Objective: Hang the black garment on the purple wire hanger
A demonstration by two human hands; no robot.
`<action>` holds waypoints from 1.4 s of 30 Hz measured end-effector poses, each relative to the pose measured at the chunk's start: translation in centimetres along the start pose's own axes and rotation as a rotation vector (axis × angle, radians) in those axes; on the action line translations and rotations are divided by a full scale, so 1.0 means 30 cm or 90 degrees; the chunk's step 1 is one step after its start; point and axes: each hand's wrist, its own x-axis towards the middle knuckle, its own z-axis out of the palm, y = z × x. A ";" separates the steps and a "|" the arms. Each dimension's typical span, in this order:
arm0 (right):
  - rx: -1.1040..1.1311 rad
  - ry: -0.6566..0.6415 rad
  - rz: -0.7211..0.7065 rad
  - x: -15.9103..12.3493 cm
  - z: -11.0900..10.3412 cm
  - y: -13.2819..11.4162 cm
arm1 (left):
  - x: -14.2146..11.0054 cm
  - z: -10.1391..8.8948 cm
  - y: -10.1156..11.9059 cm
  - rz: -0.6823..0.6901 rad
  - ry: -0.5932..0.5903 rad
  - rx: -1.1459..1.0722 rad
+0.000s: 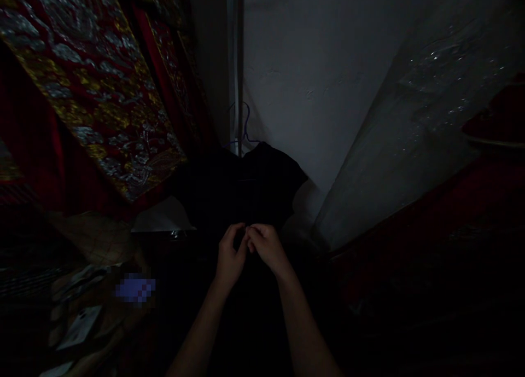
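Note:
A black short-sleeved garment [246, 185] hangs from a thin purple hanger [247, 122] in front of me. Over its lower front, my left hand [232, 254] and my right hand [264, 245] meet at the fingertips. Both are closed in a pinch, thumb against fingers. Whatever lies between the fingertips is too small and dark to make out. Below the hands the black cloth fades into shadow, so its lower edge is hidden.
Red fabric with gold and silver embroidery [102, 92] hangs at the left. A clear plastic sheet [394, 131] slants over the right side, by a pale wall [311, 65]. Low on the left lie a phone-like white object [80, 328] and a blurred-out violet item [135, 288].

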 end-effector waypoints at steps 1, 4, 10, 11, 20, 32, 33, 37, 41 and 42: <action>0.015 -0.004 0.004 -0.003 0.006 -0.004 | 0.000 0.001 0.000 -0.014 0.003 -0.007; 0.126 0.039 0.021 0.004 0.028 -0.031 | 0.004 0.004 0.001 -0.050 0.010 -0.020; 0.248 0.190 -0.017 0.207 0.000 -0.235 | -0.017 0.004 -0.046 -0.029 -0.016 0.037; 0.253 0.197 -0.027 0.252 -0.011 -0.279 | -0.020 -0.001 -0.061 -0.031 -0.019 0.044; 0.157 0.105 -0.187 0.277 -0.004 -0.403 | 0.262 -0.126 0.049 0.052 -0.062 0.022; -0.168 0.179 -0.355 0.255 -0.021 -0.364 | 0.530 -0.161 0.336 0.391 -0.031 0.202; -0.171 0.182 -0.333 0.263 -0.014 -0.335 | 0.531 -0.164 0.339 0.378 -0.001 0.193; -0.134 0.150 -0.197 0.268 0.011 -0.181 | 0.572 -0.244 0.336 0.270 0.201 0.023; -0.075 0.117 -0.152 0.189 0.030 -0.068 | 0.620 -0.425 0.244 0.003 0.305 -0.340; -0.038 0.107 -0.147 0.160 0.037 -0.054 | 0.615 -0.467 0.205 -0.073 0.311 -0.436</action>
